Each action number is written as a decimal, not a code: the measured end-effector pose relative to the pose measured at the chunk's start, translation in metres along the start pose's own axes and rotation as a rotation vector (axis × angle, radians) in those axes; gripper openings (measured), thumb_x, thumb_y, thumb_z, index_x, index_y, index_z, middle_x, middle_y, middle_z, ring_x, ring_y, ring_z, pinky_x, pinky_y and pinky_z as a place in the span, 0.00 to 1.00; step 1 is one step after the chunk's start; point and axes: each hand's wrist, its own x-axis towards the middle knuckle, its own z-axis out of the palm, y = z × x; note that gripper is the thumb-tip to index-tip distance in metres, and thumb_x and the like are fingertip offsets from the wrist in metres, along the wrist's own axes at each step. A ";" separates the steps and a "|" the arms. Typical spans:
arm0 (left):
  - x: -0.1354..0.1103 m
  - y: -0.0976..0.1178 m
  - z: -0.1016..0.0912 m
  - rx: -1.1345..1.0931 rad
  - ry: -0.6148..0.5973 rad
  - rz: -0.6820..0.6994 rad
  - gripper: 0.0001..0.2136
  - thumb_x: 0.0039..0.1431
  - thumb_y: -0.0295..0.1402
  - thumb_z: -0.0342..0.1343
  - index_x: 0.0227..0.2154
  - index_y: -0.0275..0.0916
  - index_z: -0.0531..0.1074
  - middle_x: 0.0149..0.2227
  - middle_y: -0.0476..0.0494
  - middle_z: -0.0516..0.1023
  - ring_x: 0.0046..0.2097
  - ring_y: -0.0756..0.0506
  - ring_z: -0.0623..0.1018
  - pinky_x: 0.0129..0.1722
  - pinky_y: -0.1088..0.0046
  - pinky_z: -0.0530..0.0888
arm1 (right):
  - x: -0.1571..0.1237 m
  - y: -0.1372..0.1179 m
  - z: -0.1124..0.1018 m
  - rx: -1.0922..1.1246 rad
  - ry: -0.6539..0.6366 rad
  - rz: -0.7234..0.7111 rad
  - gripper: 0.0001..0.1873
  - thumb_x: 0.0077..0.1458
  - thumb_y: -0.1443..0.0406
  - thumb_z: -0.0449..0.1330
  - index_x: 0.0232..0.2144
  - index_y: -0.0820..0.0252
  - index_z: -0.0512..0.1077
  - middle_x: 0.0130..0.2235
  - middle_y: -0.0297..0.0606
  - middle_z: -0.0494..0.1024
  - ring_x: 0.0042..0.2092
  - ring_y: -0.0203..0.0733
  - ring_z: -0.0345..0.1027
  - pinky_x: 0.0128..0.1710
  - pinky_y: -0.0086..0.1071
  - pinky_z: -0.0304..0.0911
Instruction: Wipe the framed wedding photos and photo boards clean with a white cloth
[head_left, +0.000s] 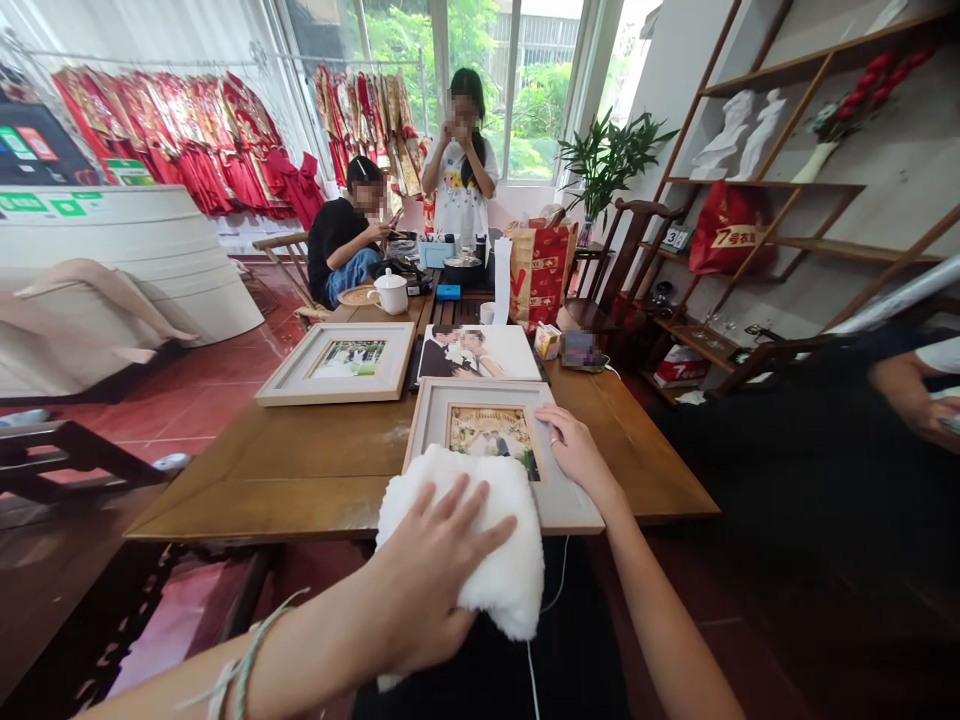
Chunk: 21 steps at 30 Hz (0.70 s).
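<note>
My left hand (431, 560) presses a fluffy white cloth (495, 590) from above, its fingers spread over the fabric. The cloth covers the lower left part of a framed picture (577, 510) and hangs past the table's front edge. On the right side of that frame lies my right hand (574, 445), a ring on one finger, holding the frame at its edge. The frame has a pale border around a wedding photo, partly hidden by the cloth. Behind it lies an unframed couple's portrait (502, 355), and to the left another framed photo (337, 365).
The wooden table (285, 480) also bears a white teapot (391, 292), a red paper bag (544, 270) and a small box (548, 341). Two people are at the far end; another person's arm (907, 385) shows at right. A white cable hangs below the table.
</note>
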 end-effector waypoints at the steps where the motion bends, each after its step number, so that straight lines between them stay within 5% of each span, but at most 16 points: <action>1: 0.004 -0.003 0.002 0.011 0.008 -0.019 0.39 0.47 0.32 0.56 0.64 0.49 0.50 0.66 0.38 0.49 0.65 0.29 0.50 0.59 0.40 0.54 | 0.000 0.000 0.000 -0.007 -0.002 -0.003 0.23 0.49 0.76 0.48 0.41 0.58 0.76 0.48 0.43 0.77 0.55 0.44 0.66 0.61 0.46 0.54; 15: 0.067 -0.080 0.003 0.214 0.276 -0.196 0.32 0.52 0.27 0.51 0.62 0.44 0.54 0.65 0.41 0.53 0.65 0.34 0.53 0.60 0.47 0.53 | 0.000 -0.003 -0.002 -0.046 -0.032 -0.013 0.23 0.50 0.77 0.47 0.43 0.62 0.76 0.49 0.46 0.76 0.56 0.44 0.65 0.60 0.46 0.56; 21: 0.107 -0.122 -0.007 0.272 0.369 -0.169 0.30 0.54 0.27 0.49 0.62 0.42 0.54 0.65 0.40 0.54 0.65 0.36 0.53 0.60 0.49 0.54 | 0.000 -0.002 -0.001 -0.023 -0.019 0.005 0.23 0.50 0.77 0.48 0.42 0.61 0.76 0.49 0.45 0.75 0.56 0.44 0.65 0.60 0.46 0.55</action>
